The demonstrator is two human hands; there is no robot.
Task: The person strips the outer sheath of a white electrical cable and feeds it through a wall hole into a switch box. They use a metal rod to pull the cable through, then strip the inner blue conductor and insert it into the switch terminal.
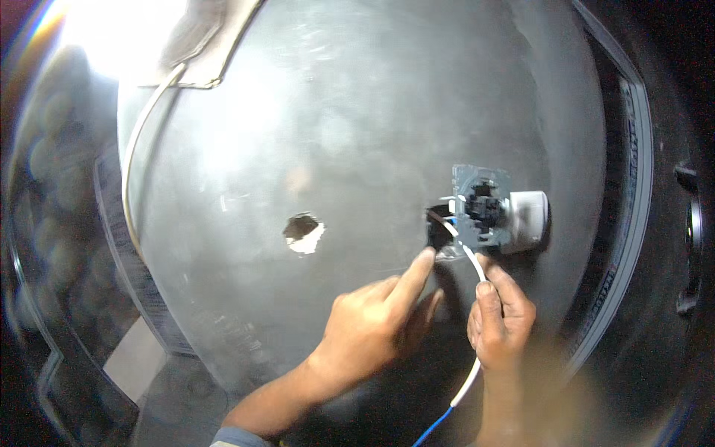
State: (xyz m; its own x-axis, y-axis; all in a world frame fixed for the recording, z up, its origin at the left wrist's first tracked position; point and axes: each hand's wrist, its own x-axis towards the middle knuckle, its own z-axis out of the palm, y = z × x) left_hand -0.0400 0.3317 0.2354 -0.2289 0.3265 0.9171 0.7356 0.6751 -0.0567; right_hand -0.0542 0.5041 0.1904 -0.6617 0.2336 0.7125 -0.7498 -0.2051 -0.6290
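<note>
My right hand (502,316) pinches a white cable (472,258) between thumb and finger. The cable runs up towards an electrical socket mechanism (480,207) with a metal mounting frame, which stands out from a dark wall box (439,227). Below the hand, a blue wire (433,426) comes out of the cable's white sheath. My left hand (376,319) holds nothing; its forefinger points at the lower edge of the box, and the other fingers are partly hidden. A white rounded piece (529,218) sits at the right side of the mechanism.
The grey wall (357,134) has a ragged round hole (304,232) left of the box. At upper left a bright light shines beside a pale panel (216,45), from which a white cord (131,164) hangs. A light-coloured frame strip (633,186) runs down the right side.
</note>
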